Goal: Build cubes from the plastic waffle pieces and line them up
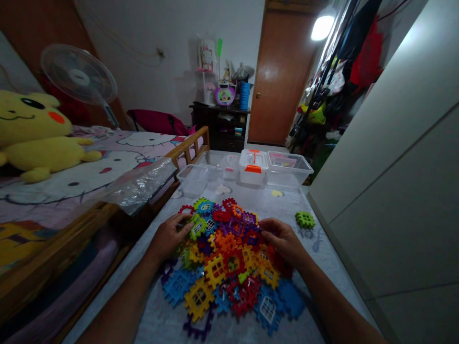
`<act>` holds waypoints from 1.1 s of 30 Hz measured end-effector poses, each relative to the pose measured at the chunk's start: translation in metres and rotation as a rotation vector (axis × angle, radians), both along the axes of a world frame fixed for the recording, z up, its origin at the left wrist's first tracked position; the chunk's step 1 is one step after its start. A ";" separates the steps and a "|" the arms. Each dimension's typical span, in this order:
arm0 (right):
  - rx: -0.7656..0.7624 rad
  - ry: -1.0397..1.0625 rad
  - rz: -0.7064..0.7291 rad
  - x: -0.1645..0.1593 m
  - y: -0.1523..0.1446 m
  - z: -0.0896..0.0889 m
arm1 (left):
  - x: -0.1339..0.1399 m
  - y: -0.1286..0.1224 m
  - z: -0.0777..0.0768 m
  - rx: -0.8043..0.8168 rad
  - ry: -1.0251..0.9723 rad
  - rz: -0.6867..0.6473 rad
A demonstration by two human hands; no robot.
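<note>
Pile being picked through, apparently; left hand on green piece, right hand curled at edge, can't tell either grip; next likely needs fine pinch.

Two bare hands: one left hand, one right hand. More than twenty interlocking plastic blocks in one pile, overlapping too much for an exact count; at least four white window inserts among them. One separate green piece. One lidded storage box, at least two open clear bins, one Pikachu plush, one fan.
</note>
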State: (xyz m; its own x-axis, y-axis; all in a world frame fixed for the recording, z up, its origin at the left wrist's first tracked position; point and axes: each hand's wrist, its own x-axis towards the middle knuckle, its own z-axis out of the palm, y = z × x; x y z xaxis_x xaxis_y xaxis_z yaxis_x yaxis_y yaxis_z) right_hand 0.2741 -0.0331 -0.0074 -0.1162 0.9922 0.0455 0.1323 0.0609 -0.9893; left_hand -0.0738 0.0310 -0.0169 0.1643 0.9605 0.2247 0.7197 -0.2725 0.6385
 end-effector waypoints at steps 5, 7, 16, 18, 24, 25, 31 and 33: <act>0.018 -0.012 -0.012 -0.005 0.000 0.001 | 0.000 -0.002 0.002 -0.004 0.001 -0.006; 0.017 -0.018 -0.020 -0.005 0.000 0.002 | -0.001 -0.002 0.002 -0.004 0.004 -0.008; 0.146 -0.014 -0.388 0.013 0.006 0.005 | -0.002 -0.001 -0.001 0.004 0.019 -0.012; 0.145 -0.020 -0.395 0.017 0.007 0.005 | -0.001 -0.002 0.000 0.005 0.020 -0.007; 0.068 -0.033 -0.343 0.018 0.007 0.004 | 0.000 -0.001 0.002 -0.006 0.008 0.001; 0.053 -0.015 -0.322 0.017 0.006 0.004 | 0.000 -0.001 0.002 -0.007 0.010 0.003; -0.045 0.089 -0.049 0.003 0.002 0.004 | -0.001 -0.001 0.002 -0.011 0.011 0.008; -0.052 0.078 0.003 0.000 0.001 0.003 | 0.000 -0.002 0.002 -0.009 0.002 -0.001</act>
